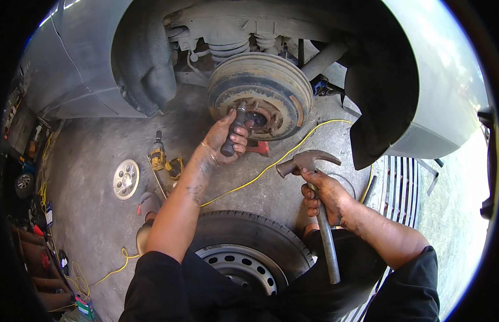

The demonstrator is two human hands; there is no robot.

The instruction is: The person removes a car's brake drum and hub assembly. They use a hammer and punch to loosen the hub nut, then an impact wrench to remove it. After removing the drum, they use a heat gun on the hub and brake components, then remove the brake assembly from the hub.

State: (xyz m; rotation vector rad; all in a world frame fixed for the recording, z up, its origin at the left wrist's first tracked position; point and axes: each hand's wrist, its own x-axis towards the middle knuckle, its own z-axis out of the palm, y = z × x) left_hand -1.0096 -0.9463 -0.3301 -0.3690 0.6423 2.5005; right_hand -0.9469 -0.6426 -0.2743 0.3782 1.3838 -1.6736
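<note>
My left hand [222,134] is closed around a thick black-handled tool [232,137]. Its short metal end points up at the hub face of a rusty brake drum [255,80]; whether it touches cannot be made out. The drum hangs under the open wheel arch of a silver car [83,59], with bare studs around its centre. Lower and to the right, my right hand [324,193] grips a claw hammer [308,160] high on its metal shaft, just under the head. The claw points right, the striking face left, and the hammer is apart from the drum.
A wheel with its tyre [228,222] lies in front of my legs. Yellow-and-black power tools [159,157] and a round silver wheel cover [126,179] lie at left. A yellow cord [249,182] crosses the floor; a red stand [258,146] sits beneath the drum, a slatted grate [402,188] at right.
</note>
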